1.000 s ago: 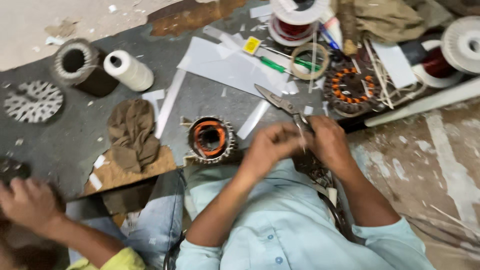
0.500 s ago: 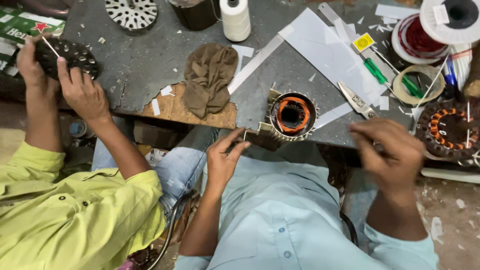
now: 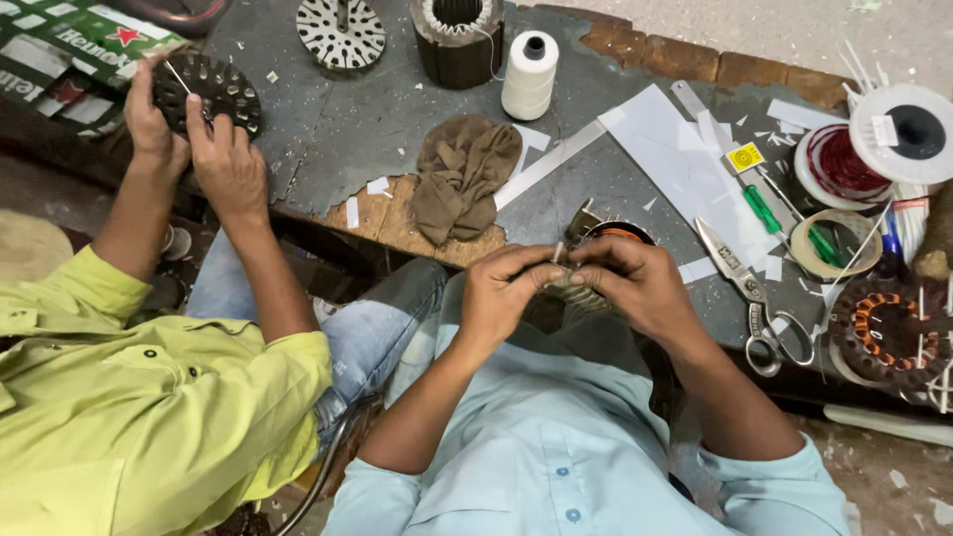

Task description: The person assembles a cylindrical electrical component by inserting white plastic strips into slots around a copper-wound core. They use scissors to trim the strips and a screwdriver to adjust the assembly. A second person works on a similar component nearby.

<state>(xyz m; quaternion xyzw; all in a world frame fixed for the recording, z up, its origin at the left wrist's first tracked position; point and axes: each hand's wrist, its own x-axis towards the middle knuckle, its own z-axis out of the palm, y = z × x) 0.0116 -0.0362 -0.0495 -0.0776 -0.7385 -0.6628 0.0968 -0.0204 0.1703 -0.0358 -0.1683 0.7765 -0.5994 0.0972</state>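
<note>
Head view: both hands meet over the motor winding (image 3: 594, 260) at the table edge, left hand (image 3: 501, 288) and right hand (image 3: 640, 283) equally near, fingertips pinching a small white strip between them; right of the winding lie scissors (image 3: 754, 303); a yellow square label (image 3: 745, 157) sits beyond, up the table

One scissors (image 3: 754, 308), one thread spool (image 3: 529, 74), one brown cloth (image 3: 463, 179), two green screwdrivers (image 3: 764, 208).

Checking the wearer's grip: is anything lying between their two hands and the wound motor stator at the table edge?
Nothing visible does. The left hand and right hand already close on the stator, pinching a pale strip at its rim; the scissors lie off to the side.
</note>
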